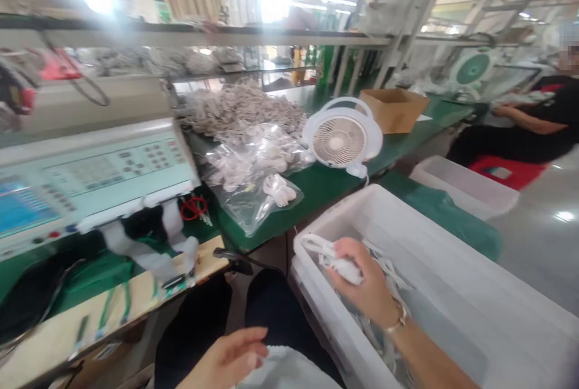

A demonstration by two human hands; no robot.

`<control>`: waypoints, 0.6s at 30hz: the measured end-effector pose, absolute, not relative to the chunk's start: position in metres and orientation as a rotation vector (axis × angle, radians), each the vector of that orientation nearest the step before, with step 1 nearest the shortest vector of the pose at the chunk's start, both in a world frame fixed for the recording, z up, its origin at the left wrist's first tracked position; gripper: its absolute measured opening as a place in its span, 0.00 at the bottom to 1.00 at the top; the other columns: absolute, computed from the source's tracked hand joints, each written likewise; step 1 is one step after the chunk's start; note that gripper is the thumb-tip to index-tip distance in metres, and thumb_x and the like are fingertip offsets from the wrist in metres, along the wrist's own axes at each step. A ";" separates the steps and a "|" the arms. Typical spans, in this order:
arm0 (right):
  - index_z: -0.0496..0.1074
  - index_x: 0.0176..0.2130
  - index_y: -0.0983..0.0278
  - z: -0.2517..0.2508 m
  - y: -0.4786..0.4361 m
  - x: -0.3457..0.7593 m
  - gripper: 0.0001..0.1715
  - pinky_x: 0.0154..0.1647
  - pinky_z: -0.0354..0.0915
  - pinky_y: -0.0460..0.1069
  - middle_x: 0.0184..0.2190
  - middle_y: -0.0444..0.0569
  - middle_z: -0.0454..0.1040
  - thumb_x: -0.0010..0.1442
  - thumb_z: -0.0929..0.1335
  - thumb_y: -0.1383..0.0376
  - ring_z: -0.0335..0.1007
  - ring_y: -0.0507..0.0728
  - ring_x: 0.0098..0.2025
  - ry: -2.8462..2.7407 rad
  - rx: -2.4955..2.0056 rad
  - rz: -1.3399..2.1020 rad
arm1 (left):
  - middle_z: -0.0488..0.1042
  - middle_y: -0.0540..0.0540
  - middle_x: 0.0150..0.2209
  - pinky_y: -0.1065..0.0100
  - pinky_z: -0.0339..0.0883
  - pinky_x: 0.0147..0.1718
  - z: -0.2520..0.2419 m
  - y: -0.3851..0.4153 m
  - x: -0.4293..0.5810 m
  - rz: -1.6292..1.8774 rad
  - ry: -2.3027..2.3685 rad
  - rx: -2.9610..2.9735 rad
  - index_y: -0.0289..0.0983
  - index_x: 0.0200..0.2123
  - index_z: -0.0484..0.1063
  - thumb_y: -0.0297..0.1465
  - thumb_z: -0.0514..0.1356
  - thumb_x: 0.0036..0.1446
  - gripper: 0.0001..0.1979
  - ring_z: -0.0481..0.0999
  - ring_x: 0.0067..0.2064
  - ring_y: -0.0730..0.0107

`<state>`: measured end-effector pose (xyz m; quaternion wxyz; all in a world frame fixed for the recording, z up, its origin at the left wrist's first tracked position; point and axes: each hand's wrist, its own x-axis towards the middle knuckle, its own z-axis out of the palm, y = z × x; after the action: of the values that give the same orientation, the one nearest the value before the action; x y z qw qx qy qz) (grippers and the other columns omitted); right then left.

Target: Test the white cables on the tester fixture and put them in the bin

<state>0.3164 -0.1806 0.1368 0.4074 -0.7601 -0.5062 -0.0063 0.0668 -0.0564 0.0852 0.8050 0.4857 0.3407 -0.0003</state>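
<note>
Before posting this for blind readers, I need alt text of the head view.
The right hand holds a bundled white cable over a white bin; the left hand looks empty. Behind, a white fan stands on a green bench.

Cable bundle of seemingly smooth plastic

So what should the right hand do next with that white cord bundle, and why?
Probably lower the white cord bundle a little and let go, though I can't be sure: the right hand holds it over the white bin, where other pale cords already lie.
</note>
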 end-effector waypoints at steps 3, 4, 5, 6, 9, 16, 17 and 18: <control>0.66 0.34 0.60 0.157 -0.146 0.252 0.08 0.51 0.53 0.53 0.36 0.49 0.70 0.51 0.63 0.69 0.62 0.56 0.45 -1.915 -1.516 0.148 | 0.72 0.40 0.38 0.64 0.61 0.40 0.096 -0.043 0.076 0.145 0.580 0.690 0.35 0.39 0.68 0.42 0.59 0.43 0.22 0.71 0.39 0.62; 0.67 0.35 0.60 0.159 -0.137 0.232 0.10 0.52 0.52 0.53 0.36 0.48 0.71 0.53 0.61 0.71 0.62 0.54 0.45 -2.088 -1.371 0.244 | 0.72 0.40 0.38 0.66 0.62 0.39 0.097 -0.038 0.074 0.218 0.589 0.602 0.34 0.38 0.68 0.41 0.58 0.46 0.19 0.71 0.38 0.65; 0.67 0.36 0.59 0.160 -0.129 0.214 0.12 0.53 0.50 0.53 0.36 0.47 0.72 0.53 0.60 0.73 0.62 0.54 0.46 -2.209 -1.234 0.343 | 0.72 0.40 0.37 0.67 0.63 0.37 0.097 -0.032 0.070 0.288 0.619 0.530 0.32 0.37 0.69 0.40 0.57 0.48 0.18 0.71 0.37 0.66; 0.67 0.37 0.59 0.158 -0.122 0.200 0.14 0.54 0.49 0.53 0.37 0.47 0.72 0.53 0.60 0.74 0.61 0.54 0.47 -2.275 -1.122 0.441 | 0.72 0.40 0.36 0.68 0.64 0.36 0.095 -0.026 0.064 0.350 0.667 0.476 0.31 0.36 0.69 0.39 0.56 0.48 0.17 0.71 0.35 0.67; 0.66 0.39 0.61 0.147 -0.104 0.176 0.15 0.49 0.55 0.52 0.39 0.49 0.71 0.50 0.61 0.73 0.62 0.56 0.45 -2.120 -1.070 0.715 | 0.73 0.41 0.33 0.69 0.64 0.33 0.082 -0.012 0.038 0.500 0.804 0.363 0.30 0.37 0.68 0.36 0.58 0.48 0.16 0.71 0.35 0.67; 0.67 0.31 0.65 0.087 -0.049 0.159 0.14 0.20 0.60 0.45 0.18 0.42 0.66 0.53 0.61 0.58 0.61 0.50 0.17 -1.123 -1.651 1.247 | 0.73 0.43 0.33 0.69 0.63 0.31 0.057 -0.006 0.002 0.695 0.891 0.535 0.33 0.37 0.67 0.38 0.58 0.47 0.16 0.72 0.34 0.66; 0.68 0.31 0.66 0.080 -0.043 0.156 0.14 0.20 0.60 0.45 0.18 0.42 0.67 0.53 0.61 0.58 0.61 0.50 0.18 -1.104 -1.641 1.269 | 0.73 0.43 0.34 0.69 0.63 0.33 0.055 -0.006 0.002 0.725 0.879 0.615 0.34 0.38 0.67 0.37 0.59 0.46 0.16 0.71 0.35 0.66; 0.68 0.31 0.66 0.076 -0.039 0.151 0.13 0.23 0.61 0.45 0.19 0.44 0.68 0.52 0.62 0.59 0.63 0.50 0.20 -1.122 -1.623 1.250 | 0.73 0.43 0.35 0.69 0.62 0.36 0.054 -0.007 0.002 0.755 0.862 0.695 0.34 0.38 0.67 0.35 0.59 0.46 0.16 0.71 0.37 0.66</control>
<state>0.1514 -0.0387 0.0756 0.3919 -0.6393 -0.4420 0.4922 0.0019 -0.0069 0.0541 0.7839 0.3220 0.3993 0.3499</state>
